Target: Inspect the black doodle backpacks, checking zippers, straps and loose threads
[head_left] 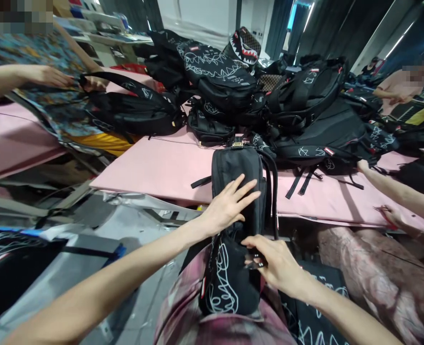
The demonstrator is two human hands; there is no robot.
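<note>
Backpack: black fabric backpack with white scribble print [233, 230], hanging over the near edge of the pink table [161, 167].
Left hand [229, 203]: open, fingers spread flat on the backpack's upper panel.
Right hand [272, 263]: pinching the backpack's lower front.
Beyond: pile of black backpacks [262, 91].

A backpack [237, 172] hangs over the near edge of the pink counter [154, 167]. The left hand [228, 207] lies flat on it with its fingers spread, and the right hand [274, 263] pinches its lower front. More bags [229, 81] are piled at the far side.
</note>
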